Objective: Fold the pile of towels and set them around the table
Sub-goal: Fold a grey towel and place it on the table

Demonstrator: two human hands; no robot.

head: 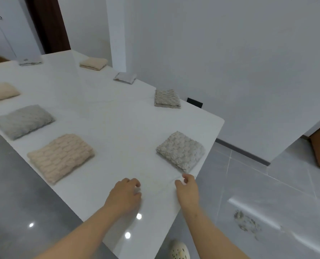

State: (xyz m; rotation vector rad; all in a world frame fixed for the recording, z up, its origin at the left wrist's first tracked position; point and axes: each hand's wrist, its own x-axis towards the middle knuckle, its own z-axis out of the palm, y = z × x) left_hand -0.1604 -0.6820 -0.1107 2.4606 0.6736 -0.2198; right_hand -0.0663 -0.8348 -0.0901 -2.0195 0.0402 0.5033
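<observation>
Eight folded towels [61,157] sit round the table [118,118] edges, so I think most is done. No pile in view. My left hand [125,193] & right hand [187,186] are at the near corner, fingers curled. Holding sth white? Can't tell.

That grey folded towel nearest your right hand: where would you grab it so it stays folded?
Come from the near side and pinch the near corner of the grey folded towel through every layer, thumb on top, fingers beneath. It lies flat, that corner pointing toward the right hand, close to the table edge.
</observation>
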